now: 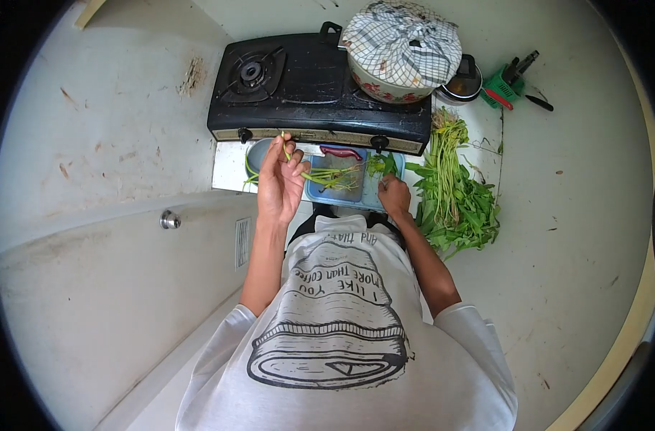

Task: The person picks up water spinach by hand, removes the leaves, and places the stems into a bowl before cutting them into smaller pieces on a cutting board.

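My left hand (283, 181) is raised over the left side of the counter, fingers pinched on a thin green stem (286, 149). My right hand (393, 195) is closed at the right side of a blue divided tray (314, 192). Green leaves (382, 165) show just beyond its fingers, but what it grips is hidden. Cut green stems (336, 177) with roots lie across the tray's left compartment. Along the tray's far edge rests a knife with a dark red handle (340, 152). Behind my left hand, a grey bowl (255, 159) is partly covered.
To the right lies a large bunch of leafy water spinach (449, 179). A black two-burner stove (306, 86) stands behind the tray, bearing a cloth-wrapped pot (399, 54). Beside it are a smaller pot (462, 86) and a green basket (505, 85) with utensils. A wall (126, 129) bounds the left.
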A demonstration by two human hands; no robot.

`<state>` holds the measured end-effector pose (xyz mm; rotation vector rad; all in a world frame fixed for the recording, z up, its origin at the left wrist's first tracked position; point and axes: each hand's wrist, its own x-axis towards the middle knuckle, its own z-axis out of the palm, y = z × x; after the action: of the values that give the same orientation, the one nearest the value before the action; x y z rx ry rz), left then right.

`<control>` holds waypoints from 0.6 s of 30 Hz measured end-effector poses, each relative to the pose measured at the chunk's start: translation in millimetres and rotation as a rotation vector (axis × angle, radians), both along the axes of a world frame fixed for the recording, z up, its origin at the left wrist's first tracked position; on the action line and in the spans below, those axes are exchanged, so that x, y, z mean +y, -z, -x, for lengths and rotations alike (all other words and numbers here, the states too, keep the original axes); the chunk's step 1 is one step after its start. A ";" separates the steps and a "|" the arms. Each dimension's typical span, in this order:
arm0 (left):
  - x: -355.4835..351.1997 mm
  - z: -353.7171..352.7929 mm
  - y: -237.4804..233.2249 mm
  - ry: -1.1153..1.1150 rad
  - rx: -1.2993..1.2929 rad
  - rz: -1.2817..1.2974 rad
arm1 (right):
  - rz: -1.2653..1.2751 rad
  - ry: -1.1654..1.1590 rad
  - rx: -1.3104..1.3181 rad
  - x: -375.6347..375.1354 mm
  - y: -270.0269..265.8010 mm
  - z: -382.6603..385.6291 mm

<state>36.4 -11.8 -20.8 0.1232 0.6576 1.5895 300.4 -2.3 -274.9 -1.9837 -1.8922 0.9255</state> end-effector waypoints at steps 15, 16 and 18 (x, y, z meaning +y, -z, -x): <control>-11.5 91.5 88.4 -0.553 -0.590 0.266 | 0.179 -0.460 0.712 3.4 -77.2 48.9; -11.6 96.8 93.4 -0.595 -0.605 0.294 | 0.187 -0.466 0.707 4.5 -80.9 54.0; -9.0 107.2 103.1 -0.683 -0.598 0.332 | 0.202 -0.463 0.612 9.4 -79.5 62.3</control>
<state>-70.8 -20.8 -123.9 -0.8747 0.4940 1.9952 238.1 7.1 -195.5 -1.1337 -1.9439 1.6688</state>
